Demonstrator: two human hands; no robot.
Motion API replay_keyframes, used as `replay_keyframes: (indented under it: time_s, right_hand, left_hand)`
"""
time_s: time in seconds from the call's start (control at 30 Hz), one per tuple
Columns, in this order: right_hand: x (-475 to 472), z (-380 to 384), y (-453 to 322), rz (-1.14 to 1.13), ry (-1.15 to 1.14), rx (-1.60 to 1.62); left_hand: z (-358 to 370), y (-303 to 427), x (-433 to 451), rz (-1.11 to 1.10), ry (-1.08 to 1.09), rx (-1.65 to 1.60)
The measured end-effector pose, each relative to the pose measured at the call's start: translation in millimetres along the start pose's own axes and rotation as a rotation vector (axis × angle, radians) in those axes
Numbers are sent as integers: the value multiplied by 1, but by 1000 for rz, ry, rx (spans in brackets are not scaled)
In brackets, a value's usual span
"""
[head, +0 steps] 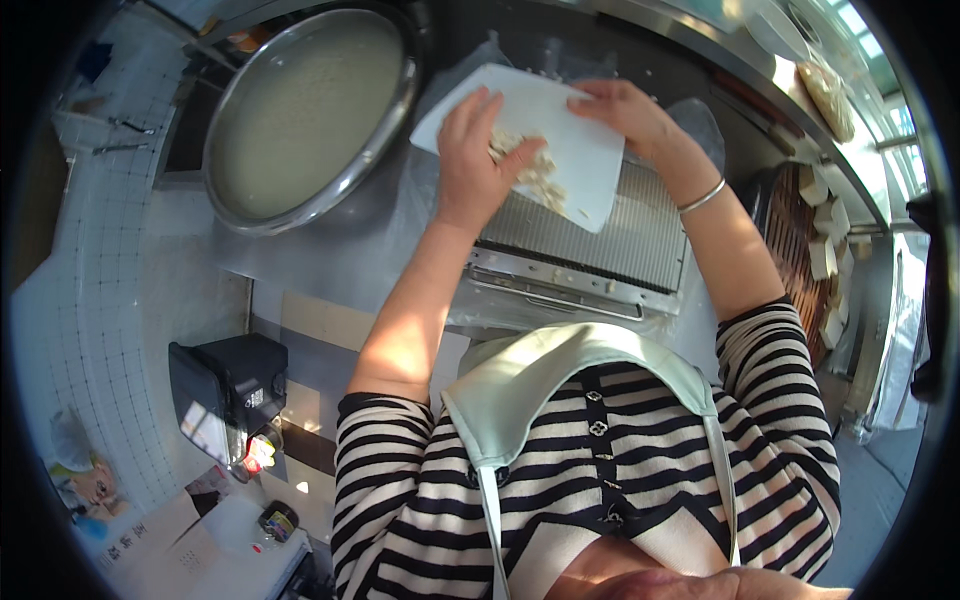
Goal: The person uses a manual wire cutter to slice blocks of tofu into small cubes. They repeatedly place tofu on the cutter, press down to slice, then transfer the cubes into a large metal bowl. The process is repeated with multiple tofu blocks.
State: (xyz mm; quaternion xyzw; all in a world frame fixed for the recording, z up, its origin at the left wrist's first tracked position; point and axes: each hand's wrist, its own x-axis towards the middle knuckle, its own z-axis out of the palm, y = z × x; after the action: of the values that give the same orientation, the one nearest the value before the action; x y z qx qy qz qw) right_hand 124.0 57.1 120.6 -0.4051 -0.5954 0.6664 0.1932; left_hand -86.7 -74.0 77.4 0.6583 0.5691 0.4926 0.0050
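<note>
A thin white board (585, 161), perhaps a plastic cutting board, is tilted over a ridged metal tray-like device (637, 225). My right hand (626, 112) grips the board at its far right edge, fingers on the top face. On the board lies a loose pile of small pale chopped pieces (551, 187), reaching the near edge. Over that pile is my left hand (480, 157), fingers and thumb spread; its palm hides some pieces. The device has a metal handle (555, 296) along its near side.
A large steel basin (409, 82) of cloudy whitish liquid stands at left. Clear plastic sheeting (420, 187) lies around the device. At right, pale blocks (823, 257), perhaps tofu, sit on a dark slatted surface (787, 225). A black bin-like container (251, 367) is at lower left.
</note>
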Motion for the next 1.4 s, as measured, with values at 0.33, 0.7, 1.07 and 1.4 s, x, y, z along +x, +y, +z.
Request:
replay_keyframes:
  time_s: [0.33,0.7,1.07,1.4]
  right_hand:
    - [172,182,-148,-550,413,-1017]
    - [106,166,-104,-595,243,-552]
    - [-208,-60,95,-393,858,-75]
    - [-360,-76,274,79,1224,-84]
  left_hand:
    - [-159,-124,74,-663,378,389]
    - [-103,-165,90,59,29,167]
    - [-131,-171,45,-29,-166,727]
    - [35,53,-62,39,-642,-178]
